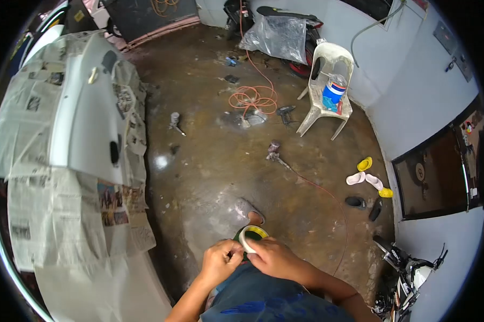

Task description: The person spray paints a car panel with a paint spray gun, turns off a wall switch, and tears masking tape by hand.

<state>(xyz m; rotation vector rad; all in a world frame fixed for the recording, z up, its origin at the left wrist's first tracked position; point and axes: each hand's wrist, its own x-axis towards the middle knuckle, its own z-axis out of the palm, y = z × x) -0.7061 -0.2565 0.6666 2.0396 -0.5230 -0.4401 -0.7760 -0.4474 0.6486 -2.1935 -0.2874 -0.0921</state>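
Note:
My right hand [274, 257] grips a roll of masking tape [244, 239], its outside cream-white and its inner ring yellow. Just left of the roll, my left hand [220, 261] has its fingers curled into a pinch; what is between the fingertips, if anything, is too small to tell. Both hands are close together in front of my body, above a foot in a grey slipper [248, 208]. To my left stands a white car body panel [86, 123] with a door handle, bordered by taped newspaper sheets [59, 214].
Spray guns [274, 152] [175, 122] lie on the wet-looking floor [215, 172], with a coiled orange hose [252, 97] and a heat-gun-shaped tool [286, 111]. A plastic chair [319, 107] holds a blue can [334, 91]. Shoes [355, 178], a motorcycle [285, 40] and a bicycle [411, 271] line the right side.

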